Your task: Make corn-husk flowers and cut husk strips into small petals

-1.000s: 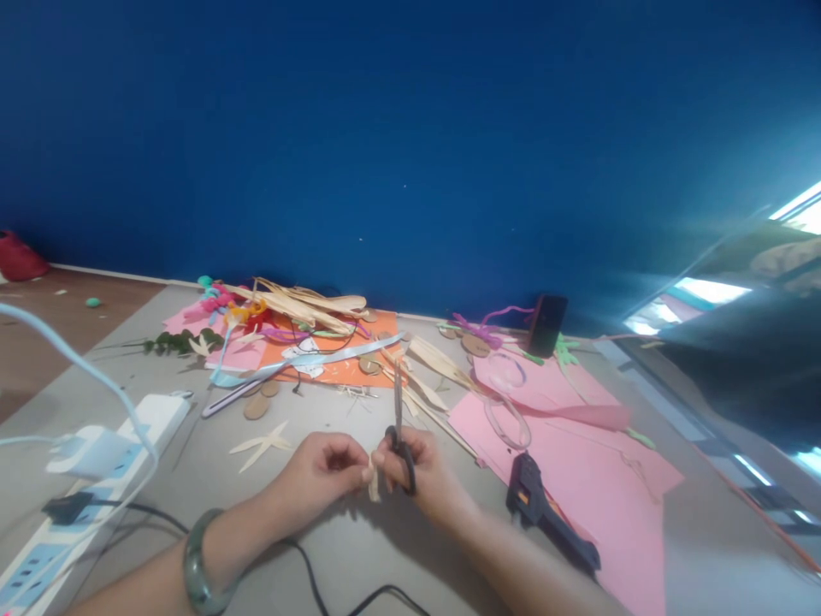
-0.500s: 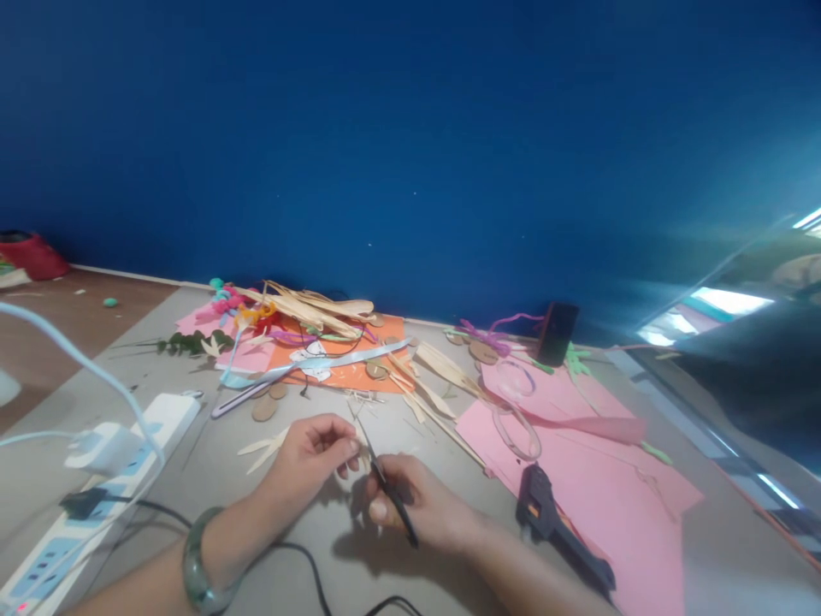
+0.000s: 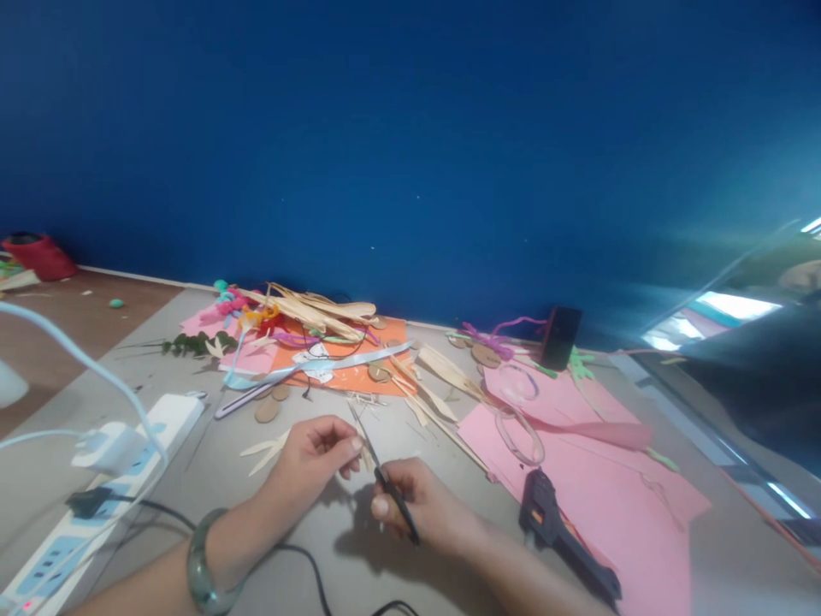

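In the middle foreground my left hand [image 3: 324, 453] pinches a small pale strip [image 3: 367, 456] that looks like dried leaf or husk; the fingers hide part of it. My right hand [image 3: 420, 500] is wrapped round the black handles of a pair of scissors [image 3: 398, 496]. The blades point up and away, right beside the pale strip. Whether they touch it I cannot tell. Left of my left hand lie pale, petal-like pieces [image 3: 266, 449] on the grey table [image 3: 308, 535]. Small pale scraps [image 3: 365, 399] lie just beyond the scissor tips.
A white power strip [image 3: 157, 428] with plugs and cords lies at left. A black glue gun [image 3: 564, 535] rests on pink paper [image 3: 647, 513] at right. Behind are dried husks [image 3: 321, 310], orange paper [image 3: 359, 374], a pale blue ribbon [image 3: 346, 359], and a leaning phone [image 3: 560, 338] near the blue wall [image 3: 410, 154].
The view has shifted slightly. The scissors have moved a little to the right, away from my left fingers, and more of the pale strip shows. Both hands keep their holds.
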The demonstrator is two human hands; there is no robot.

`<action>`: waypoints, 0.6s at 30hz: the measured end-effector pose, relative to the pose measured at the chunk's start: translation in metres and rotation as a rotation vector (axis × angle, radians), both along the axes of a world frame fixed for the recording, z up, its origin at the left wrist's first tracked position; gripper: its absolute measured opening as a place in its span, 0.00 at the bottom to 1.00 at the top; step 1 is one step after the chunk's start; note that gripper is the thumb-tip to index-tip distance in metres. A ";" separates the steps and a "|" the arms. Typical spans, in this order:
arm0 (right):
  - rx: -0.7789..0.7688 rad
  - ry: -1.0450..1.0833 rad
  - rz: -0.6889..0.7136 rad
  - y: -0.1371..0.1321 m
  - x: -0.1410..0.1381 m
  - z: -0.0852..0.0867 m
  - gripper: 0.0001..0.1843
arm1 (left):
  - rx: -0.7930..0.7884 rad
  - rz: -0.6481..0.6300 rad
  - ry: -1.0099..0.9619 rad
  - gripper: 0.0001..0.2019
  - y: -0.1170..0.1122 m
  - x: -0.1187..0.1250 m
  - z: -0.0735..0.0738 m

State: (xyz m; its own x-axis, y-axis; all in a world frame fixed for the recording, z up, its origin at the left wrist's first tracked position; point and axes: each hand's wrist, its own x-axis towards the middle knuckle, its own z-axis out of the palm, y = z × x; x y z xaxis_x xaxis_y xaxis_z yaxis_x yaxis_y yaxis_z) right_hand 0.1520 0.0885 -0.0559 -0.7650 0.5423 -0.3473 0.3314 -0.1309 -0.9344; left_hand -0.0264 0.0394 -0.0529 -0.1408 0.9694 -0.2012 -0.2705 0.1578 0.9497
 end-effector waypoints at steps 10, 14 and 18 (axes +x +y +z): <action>-0.030 0.017 0.046 0.002 0.002 0.002 0.32 | -0.011 0.010 -0.017 0.10 0.001 0.001 -0.001; 0.001 0.020 0.057 0.003 0.001 0.004 0.32 | -0.016 0.006 -0.003 0.10 0.000 0.001 0.000; 0.006 0.023 0.056 0.003 0.000 0.002 0.32 | -0.008 0.008 0.002 0.10 0.000 0.001 0.001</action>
